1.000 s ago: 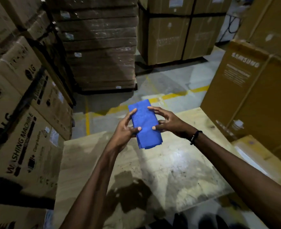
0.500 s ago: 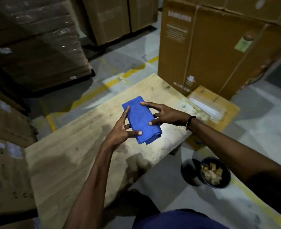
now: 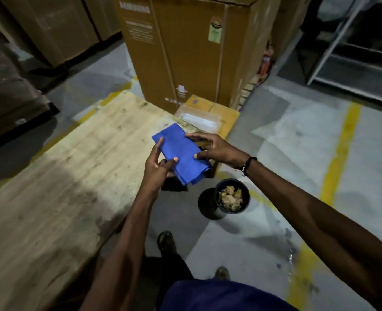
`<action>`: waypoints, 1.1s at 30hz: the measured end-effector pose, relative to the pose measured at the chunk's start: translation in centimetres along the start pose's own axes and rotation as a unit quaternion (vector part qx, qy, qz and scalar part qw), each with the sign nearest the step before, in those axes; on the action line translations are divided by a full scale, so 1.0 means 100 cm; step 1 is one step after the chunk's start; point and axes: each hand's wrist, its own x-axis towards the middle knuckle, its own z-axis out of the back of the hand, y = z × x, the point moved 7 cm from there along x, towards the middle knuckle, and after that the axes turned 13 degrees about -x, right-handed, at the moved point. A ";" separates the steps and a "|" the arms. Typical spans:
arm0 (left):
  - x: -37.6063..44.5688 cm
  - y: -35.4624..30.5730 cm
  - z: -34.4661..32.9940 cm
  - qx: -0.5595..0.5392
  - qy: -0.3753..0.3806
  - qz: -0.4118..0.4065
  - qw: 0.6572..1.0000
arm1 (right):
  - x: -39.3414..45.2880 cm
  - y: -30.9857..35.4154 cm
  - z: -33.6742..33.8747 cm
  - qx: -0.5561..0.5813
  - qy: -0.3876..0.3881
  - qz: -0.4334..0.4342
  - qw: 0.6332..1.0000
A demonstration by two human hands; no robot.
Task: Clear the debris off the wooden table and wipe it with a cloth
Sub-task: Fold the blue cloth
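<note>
Cloth (image 3: 181, 151) folded, pinched between both hands

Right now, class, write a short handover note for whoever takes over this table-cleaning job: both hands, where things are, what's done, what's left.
Left hand and right hand: both hold the folded blue cloth in the air, over the wooden table's right edge.
Black bucket: on the floor beside the table, with debris inside.
Done: the tabletop shows no loose debris, only stains.
Left: lay the cloth down and wipe the table.
</note>
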 end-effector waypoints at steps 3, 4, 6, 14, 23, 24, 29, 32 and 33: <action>0.001 0.009 -0.044 0.002 0.009 -0.018 1.000 | -0.022 -0.015 0.037 -0.001 -0.018 0.008 1.000; 0.004 0.012 -0.057 0.001 0.008 -0.022 1.000 | -0.025 -0.021 0.048 0.000 -0.021 0.008 1.000; 0.012 0.018 -0.077 -0.006 0.002 -0.019 1.000 | -0.026 -0.035 0.067 0.009 -0.021 0.005 1.000; 0.085 0.045 -0.132 -0.004 -0.027 -0.019 0.999 | 0.021 -0.083 0.136 -0.023 0.013 -0.026 0.999; 0.182 0.070 -0.175 -0.048 -0.078 0.003 0.996 | 0.105 -0.133 0.210 -0.073 0.058 -0.061 0.994; 0.191 0.071 -0.177 -0.047 -0.084 0.003 0.995 | 0.113 -0.138 0.216 -0.077 0.067 -0.067 0.992; 0.233 0.076 -0.182 -0.037 -0.119 0.004 0.992 | 0.167 -0.157 0.235 -0.085 0.130 -0.070 0.985; 0.258 0.073 -0.180 -0.018 -0.152 -0.017 0.988 | 0.202 -0.166 0.241 -0.097 0.188 -0.066 0.975; 0.267 0.073 -0.180 -0.010 -0.164 -0.025 0.986 | 0.214 -0.171 0.243 -0.102 0.209 -0.066 0.970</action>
